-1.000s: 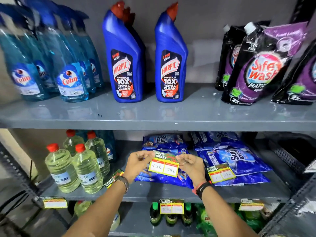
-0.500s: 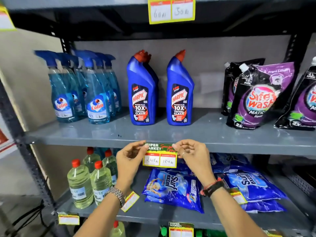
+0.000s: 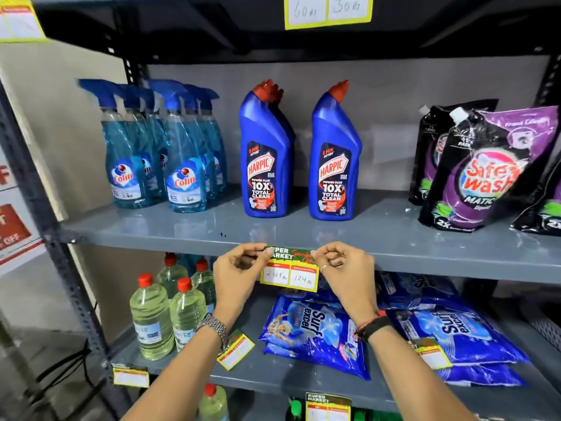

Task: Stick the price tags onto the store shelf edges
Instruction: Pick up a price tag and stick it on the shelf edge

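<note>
A yellow, red and green price tag [image 3: 290, 270] with two handwritten prices lies against the front edge of the grey middle shelf [image 3: 440, 262], below the two blue Harpic bottles [image 3: 267, 153]. My left hand [image 3: 238, 271] pinches its top left corner. My right hand [image 3: 343, 268] pinches its top right corner. The tag's lower half hangs below the shelf edge. Two loose price tags lie on the lower shelf, one [image 3: 235, 349] under my left wrist, one [image 3: 432, 354] on the Surf Excel packs.
Colin spray bottles [image 3: 158, 153] stand at the left and Safewash pouches [image 3: 485, 168] at the right of the middle shelf. Clear bottles [image 3: 167, 311] and blue Surf Excel packs [image 3: 315, 329] fill the lower shelf. Tags are stuck on the top shelf edge [image 3: 328, 10] and lower edges [image 3: 130, 376].
Both hands have raised the price tag from in front of the lower shelf up to the middle shelf's front edge. The camera view has tilted upward with them.
</note>
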{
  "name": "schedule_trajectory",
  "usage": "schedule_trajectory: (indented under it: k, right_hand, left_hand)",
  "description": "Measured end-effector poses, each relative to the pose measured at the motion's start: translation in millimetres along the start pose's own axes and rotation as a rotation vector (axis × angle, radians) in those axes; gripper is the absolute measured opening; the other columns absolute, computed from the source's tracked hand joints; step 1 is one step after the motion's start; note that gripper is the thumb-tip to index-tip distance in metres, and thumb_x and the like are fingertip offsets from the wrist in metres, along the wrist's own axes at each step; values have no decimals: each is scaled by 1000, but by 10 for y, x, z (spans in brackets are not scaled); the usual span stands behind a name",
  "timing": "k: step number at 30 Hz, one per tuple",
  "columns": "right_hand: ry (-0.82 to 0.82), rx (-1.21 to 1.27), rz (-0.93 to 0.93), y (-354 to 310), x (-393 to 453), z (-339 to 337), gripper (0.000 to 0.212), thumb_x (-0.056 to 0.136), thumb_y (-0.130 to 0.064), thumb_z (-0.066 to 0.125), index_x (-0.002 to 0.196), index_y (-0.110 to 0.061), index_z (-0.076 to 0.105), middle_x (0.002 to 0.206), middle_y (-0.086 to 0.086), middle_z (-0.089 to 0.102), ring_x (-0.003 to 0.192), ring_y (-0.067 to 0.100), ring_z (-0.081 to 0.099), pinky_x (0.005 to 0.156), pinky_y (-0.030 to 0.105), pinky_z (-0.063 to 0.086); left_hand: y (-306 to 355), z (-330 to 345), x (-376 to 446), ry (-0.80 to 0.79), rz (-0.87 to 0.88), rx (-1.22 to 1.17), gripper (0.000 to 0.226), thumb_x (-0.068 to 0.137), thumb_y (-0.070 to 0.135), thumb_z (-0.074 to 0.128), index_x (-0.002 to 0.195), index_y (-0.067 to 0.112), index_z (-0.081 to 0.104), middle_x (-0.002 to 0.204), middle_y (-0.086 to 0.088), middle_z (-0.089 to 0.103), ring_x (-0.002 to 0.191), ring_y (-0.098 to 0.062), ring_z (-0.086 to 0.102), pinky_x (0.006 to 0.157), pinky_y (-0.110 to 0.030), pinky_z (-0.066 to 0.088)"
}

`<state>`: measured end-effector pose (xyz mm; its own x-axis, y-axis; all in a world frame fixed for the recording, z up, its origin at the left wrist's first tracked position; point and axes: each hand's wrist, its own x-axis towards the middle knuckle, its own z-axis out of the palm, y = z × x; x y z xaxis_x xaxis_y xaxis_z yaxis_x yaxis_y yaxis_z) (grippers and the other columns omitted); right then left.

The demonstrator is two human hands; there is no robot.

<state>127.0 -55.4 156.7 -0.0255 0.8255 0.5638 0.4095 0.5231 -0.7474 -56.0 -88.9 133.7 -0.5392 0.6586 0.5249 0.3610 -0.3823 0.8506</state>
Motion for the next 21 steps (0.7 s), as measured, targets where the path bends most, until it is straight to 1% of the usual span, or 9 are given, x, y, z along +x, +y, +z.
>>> schedule_trajectory:
  k: [6,9,11,13,15,16,18,19,21]
  right_hand:
    - [34,8,-34,6,-12,24,10,78,-20,72,70,-15,68,56,-7,63,55,-5,57,54,14,50]
    - [38,-44,-63,-1,-22,28,11,79,-21,70,70,-16,66,54,-10,58,53,0,56,51,16,49]
    - [40,-161,-99,-17,-38,29,12,81,-26,69,73,-18,63,54,-12,55,51,5,53,51,20,48]
    - [88,-331,-172,-39,-47,16,15,80,-33,68,81,-21,59,62,-8,59,63,10,53,54,28,48]
    - [144,-421,-260,-55,-12,14,26,77,-39,69,89,-20,57,77,-4,62,77,18,54,63,35,50]
    - [149,-449,-288,-70,13,27,33,76,-46,68,93,-20,57,85,-1,62,83,20,54,68,38,50]
    - [84,-512,-295,-108,68,79,49,77,-60,59,102,-17,57,99,1,62,93,22,54,77,39,49]
    - [26,-537,-280,-118,96,112,55,78,-64,55,106,-17,58,103,2,63,98,23,55,81,39,47]
    - [-73,-538,-230,-117,130,156,58,80,-65,51,111,-17,58,109,3,66,105,23,56,89,39,44]
  left_hand:
    - [26,-8,16,-24,9,24,10,71,26,80,78,24,73,69,6,72,58,-1,60,57,-23,54]
    - [53,-12,3,-9,43,141,11,71,35,78,76,27,72,66,10,71,55,-1,59,53,-26,53]
    - [80,-28,-18,27,96,275,16,71,44,75,76,30,68,68,16,68,61,0,57,52,-21,45]
    - [99,-41,-37,64,195,396,22,72,47,73,81,32,60,81,18,63,76,-2,52,61,-18,40]
    - [103,-31,-18,50,309,424,26,75,43,72,93,32,56,102,16,59,94,-3,49,79,-22,38]
    - [111,-21,7,25,352,428,26,78,43,70,99,33,57,110,18,58,103,-2,48,87,-22,34]
    - [136,17,69,-65,400,452,22,83,45,63,103,34,63,114,23,58,115,4,44,97,-18,23]
    - [144,39,93,-125,411,469,22,85,46,60,102,35,66,113,24,60,117,6,45,99,-16,20]
    - [127,77,122,-211,419,495,22,87,47,55,100,36,69,108,23,67,112,5,53,99,-18,23]
